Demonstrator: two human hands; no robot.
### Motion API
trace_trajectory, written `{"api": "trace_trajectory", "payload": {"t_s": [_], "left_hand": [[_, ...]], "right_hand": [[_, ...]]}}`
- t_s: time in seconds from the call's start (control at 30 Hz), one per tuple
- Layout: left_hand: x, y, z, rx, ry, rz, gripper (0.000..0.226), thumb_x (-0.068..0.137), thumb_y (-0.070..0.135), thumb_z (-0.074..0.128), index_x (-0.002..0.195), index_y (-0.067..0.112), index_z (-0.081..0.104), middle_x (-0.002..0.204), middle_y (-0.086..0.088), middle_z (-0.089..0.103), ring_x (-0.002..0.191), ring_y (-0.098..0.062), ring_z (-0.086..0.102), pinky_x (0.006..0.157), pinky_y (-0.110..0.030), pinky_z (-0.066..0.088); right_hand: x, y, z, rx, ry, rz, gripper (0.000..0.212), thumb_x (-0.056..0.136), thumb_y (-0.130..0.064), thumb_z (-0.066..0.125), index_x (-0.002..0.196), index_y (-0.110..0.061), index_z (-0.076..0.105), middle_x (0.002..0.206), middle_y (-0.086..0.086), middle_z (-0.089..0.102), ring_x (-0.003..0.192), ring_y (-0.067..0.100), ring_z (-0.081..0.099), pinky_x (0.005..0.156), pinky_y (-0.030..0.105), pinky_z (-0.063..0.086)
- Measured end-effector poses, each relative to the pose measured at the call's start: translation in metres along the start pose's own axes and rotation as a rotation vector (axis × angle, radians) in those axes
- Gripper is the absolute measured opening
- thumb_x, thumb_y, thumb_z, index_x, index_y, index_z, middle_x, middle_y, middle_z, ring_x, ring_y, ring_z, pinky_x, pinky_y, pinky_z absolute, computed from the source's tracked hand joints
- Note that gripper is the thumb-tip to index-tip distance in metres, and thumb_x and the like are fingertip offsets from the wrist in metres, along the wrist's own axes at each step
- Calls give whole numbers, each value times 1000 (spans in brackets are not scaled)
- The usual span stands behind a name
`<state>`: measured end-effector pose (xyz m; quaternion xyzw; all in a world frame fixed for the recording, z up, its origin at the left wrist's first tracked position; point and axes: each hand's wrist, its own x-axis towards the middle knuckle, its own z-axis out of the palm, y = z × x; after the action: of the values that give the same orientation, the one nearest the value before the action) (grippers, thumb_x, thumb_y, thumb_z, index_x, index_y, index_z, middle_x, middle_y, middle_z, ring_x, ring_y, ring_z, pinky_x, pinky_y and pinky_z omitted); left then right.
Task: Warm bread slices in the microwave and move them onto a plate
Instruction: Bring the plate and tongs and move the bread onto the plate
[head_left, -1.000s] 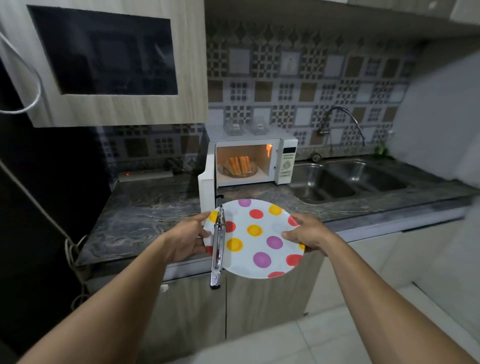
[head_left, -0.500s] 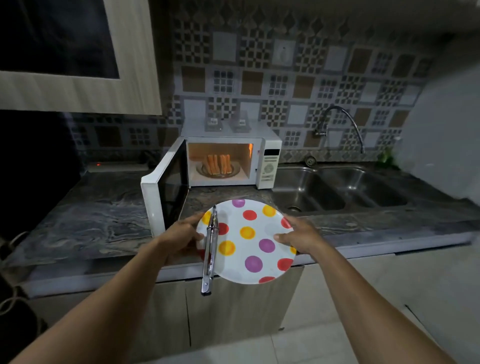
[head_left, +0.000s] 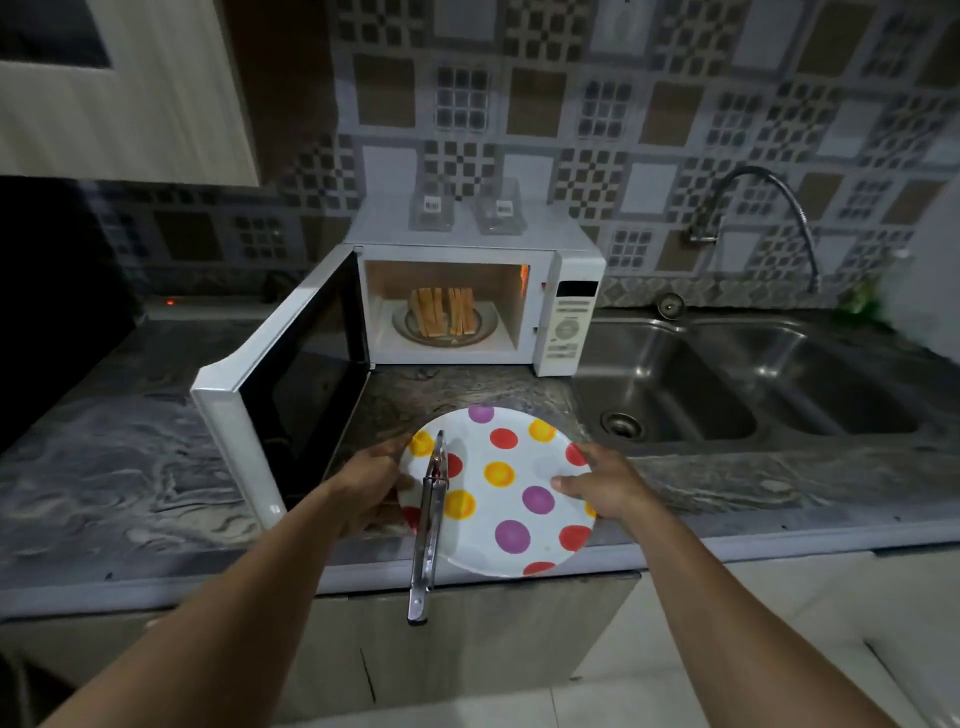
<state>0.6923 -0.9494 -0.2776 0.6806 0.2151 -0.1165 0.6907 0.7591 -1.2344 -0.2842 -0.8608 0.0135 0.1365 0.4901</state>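
A spotted plate (head_left: 540, 465) is held over the front edge of the table (head_left: 130, 467). The left hand (head_left: 371, 483) grips its left rim and the right hand (head_left: 605, 488) its right rim, fingers curled about the edge. Metal tongs (head_left: 430, 525) lie across the plate's left side, handle overhanging toward the person. Behind, the microwave (head_left: 569, 317) stands with its door (head_left: 291, 395) swung open leftward. Inside it, bread slices (head_left: 441, 310) stand upright, lit orange. A sink (head_left: 675, 384) lies to the right.
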Motion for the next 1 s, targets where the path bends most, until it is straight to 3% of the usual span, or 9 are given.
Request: {"api": "trace_trajectory", "payload": {"t_s": [0.1, 0.2, 0.33, 0.47, 0.53, 0.67, 0.83, 0.9, 1.0], "left_hand": [[31, 2, 3, -1, 19, -21, 48, 97, 1, 40, 111, 34, 71, 97, -13, 75, 78, -30, 71, 65, -43, 60], [58, 2, 1, 25, 23, -57, 39, 98, 5, 41, 105, 27, 72, 98, -14, 75, 82, -30, 70, 71, -46, 60], [100, 0, -6, 49, 77, -97, 46, 94, -7, 44, 123, 23, 64, 108, -15, 73, 99, -37, 69, 81, -55, 58], [129, 4, -8, 72, 105, -113, 46, 94, -5, 47, 126, 25, 61, 113, -13, 70, 101, -34, 67, 71, -42, 60], [146, 3, -9, 78, 159, -106, 48, 91, -7, 49, 124, 25, 63, 111, -12, 70, 100, -33, 67, 73, -44, 60], [170, 1, -13, 129, 228, -73, 53, 88, -14, 47, 118, 26, 64, 108, -9, 69, 98, -30, 65, 76, -40, 58], [193, 6, -10, 203, 275, -71, 54, 90, -18, 46, 137, 9, 55, 126, -21, 61, 90, -27, 60, 59, -28, 49], [203, 8, -13, 296, 304, -39, 57, 88, -16, 50, 135, 14, 58, 124, -16, 64, 99, -29, 61, 68, -28, 52], [212, 8, -17, 390, 302, -52, 57, 85, -14, 52, 125, 24, 65, 117, -13, 67, 102, -35, 62, 80, -41, 57]], "right_hand": [[35, 5, 4, -11, -11, 13, 32, 77, -7, 83, 106, -14, 73, 99, 3, 77, 88, 22, 73, 81, 41, 60], [68, 12, 13, -12, -33, 28, 36, 75, -9, 85, 108, -16, 73, 98, 0, 77, 88, 22, 74, 84, 47, 60], [111, 20, 26, -1, -21, 58, 44, 73, -15, 87, 113, -20, 70, 104, -1, 75, 92, 22, 72, 85, 45, 59], [147, 18, 36, -46, -52, 51, 39, 79, -14, 84, 114, -19, 68, 106, 0, 72, 92, 21, 67, 79, 32, 55], [166, 16, 39, -81, -65, 34, 36, 81, -15, 82, 113, -22, 66, 102, -2, 68, 89, 18, 62, 75, 25, 46], [196, 18, 49, -168, -68, -1, 43, 79, -19, 83, 119, -15, 68, 115, 4, 72, 93, 20, 63, 77, 27, 47], [219, 16, 56, -224, -33, -28, 46, 79, -17, 83, 122, -13, 67, 118, 5, 70, 94, 19, 62, 77, 25, 45], [227, 14, 59, -250, -13, -43, 49, 77, -18, 84, 123, -13, 67, 120, 6, 70, 101, 24, 66, 80, 26, 48], [232, 18, 62, -284, 0, -12, 55, 76, -21, 85, 127, -14, 65, 124, 7, 69, 108, 26, 66, 88, 31, 52]]}}
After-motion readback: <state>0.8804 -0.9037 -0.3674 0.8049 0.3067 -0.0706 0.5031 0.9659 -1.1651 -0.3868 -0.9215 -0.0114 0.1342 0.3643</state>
